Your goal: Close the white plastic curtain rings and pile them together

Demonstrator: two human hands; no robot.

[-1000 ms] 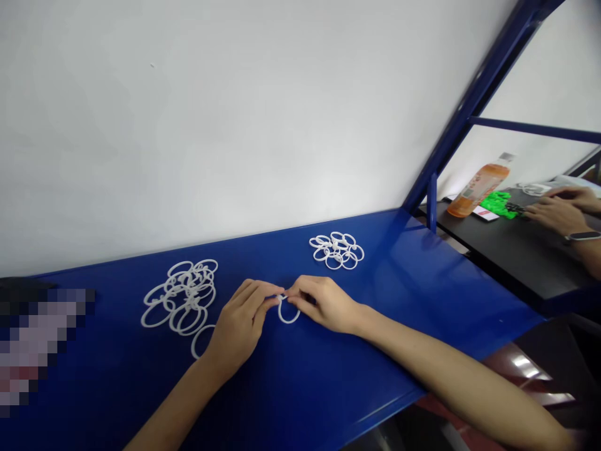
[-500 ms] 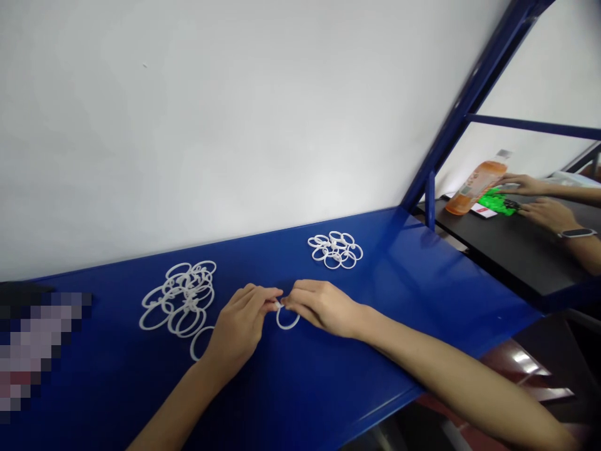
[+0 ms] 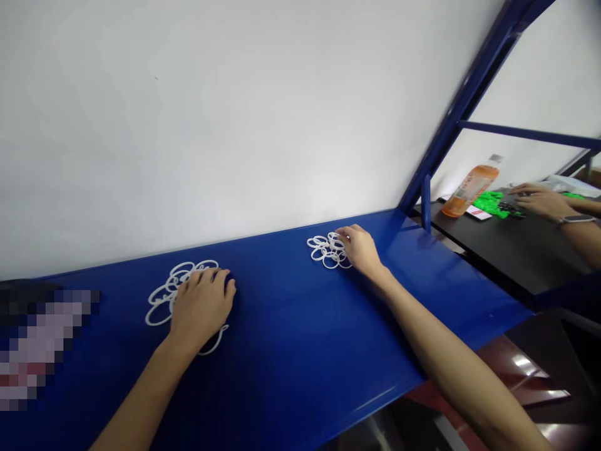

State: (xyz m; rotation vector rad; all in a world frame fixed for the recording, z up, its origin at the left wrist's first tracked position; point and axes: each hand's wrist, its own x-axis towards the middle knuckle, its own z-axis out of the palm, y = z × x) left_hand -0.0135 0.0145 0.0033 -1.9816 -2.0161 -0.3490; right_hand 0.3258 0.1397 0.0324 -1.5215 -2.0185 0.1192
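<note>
My left hand (image 3: 201, 308) lies palm down on the left pile of larger white plastic rings (image 3: 162, 299), fingers spread over it and covering much of it. One ring (image 3: 213, 347) shows under its heel. My right hand (image 3: 360, 248) reaches to the right pile of smaller white rings (image 3: 323, 250), near the wall. Its fingers are drawn together at the pile's top edge, pinching a ring there.
The blue metal shelf (image 3: 291, 338) runs along a white wall, its front edge at lower right. A blue post (image 3: 426, 200) stands at its right end. Beyond it, another person's hands (image 3: 539, 199) work on a black table beside an orange bottle (image 3: 469, 186) and green parts (image 3: 491, 202).
Both hands held one ring at the middle of the shelf. They have now parted: the left went to the left pile, and the right went with the ring to the right pile.
</note>
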